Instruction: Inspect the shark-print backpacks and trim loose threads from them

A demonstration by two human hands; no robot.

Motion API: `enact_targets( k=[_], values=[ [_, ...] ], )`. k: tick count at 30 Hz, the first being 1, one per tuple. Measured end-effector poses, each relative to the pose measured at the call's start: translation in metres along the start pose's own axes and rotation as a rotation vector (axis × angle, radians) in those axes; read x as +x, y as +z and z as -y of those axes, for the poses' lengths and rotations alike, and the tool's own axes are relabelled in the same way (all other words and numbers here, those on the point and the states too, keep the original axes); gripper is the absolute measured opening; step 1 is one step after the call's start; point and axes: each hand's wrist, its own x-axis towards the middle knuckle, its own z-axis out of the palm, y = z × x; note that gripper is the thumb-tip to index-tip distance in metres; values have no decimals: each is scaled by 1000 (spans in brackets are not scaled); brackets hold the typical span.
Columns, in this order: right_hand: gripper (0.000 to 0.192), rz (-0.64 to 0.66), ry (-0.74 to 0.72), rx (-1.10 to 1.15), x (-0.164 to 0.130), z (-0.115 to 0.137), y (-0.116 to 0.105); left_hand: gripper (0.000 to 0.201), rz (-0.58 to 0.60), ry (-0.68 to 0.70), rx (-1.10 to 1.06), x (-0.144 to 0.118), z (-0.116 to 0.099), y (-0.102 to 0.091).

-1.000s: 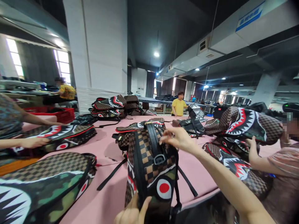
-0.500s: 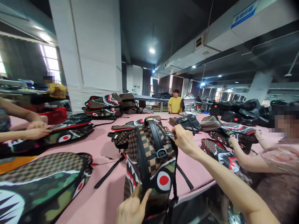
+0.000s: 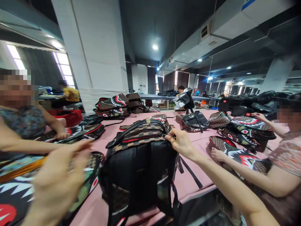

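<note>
Backpack standing at the near edge of the pink table

It stands upright with its plain black back panel showing, brown checkered fabric and a red-trimmed zip line across the top, and a black carry handle arched above. Black straps trail from its right side across the table toward the near edge. The top right corner is being gripped.

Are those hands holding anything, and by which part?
The right hand grips the black and brown-checkered backpack at its top right corner. The blurred left hand holds nothing.

bare pink table left of backpack | right: co-worker's arm
</note>
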Motion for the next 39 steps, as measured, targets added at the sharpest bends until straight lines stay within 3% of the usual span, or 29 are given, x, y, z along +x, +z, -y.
enact_targets(
  k=[2,3,5,7,11,14,16,20,22,27,29,32,34,37,39],
  values=[
    [17,-15,3,37,2,3,4,33,124,409,35,10,-46,8],
    [18,-17,13,46,3,3,5,34,135,479,94,12,-66,16],
    [20,-17,37,46,7,0,6,37,145,513,211,14,-93,33],
    [22,3,46,6,8,-3,4,40,138,472,287,15,-105,45],
    [17,7,28,-226,14,2,2,48,131,472,313,16,-110,51],
    [13,11,51,-390,24,9,7,40,121,523,245,11,-110,50],
    [13,47,37,-370,30,9,9,36,118,534,183,6,-105,48],
    [23,157,-80,86,34,-4,2,35,99,559,62,-5,-90,39],
    [29,143,-100,366,37,-7,-1,36,97,599,34,-8,-85,33],
    [35,166,-25,747,48,12,14,46,53,610,116,-18,-81,27],
    [35,106,26,861,48,22,25,54,81,593,161,-20,-79,26],
    [31,-59,38,927,37,33,33,65,216,515,203,-11,-75,25],
    [28,-100,-21,880,24,37,32,71,427,409,218,4,-75,21],
    [25,-36,-193,740,10,40,24,70,811,273,171,31,-77,14],
    [25,57,-270,680,12,38,17,64,948,259,102,44,-81,10]
  ],
)
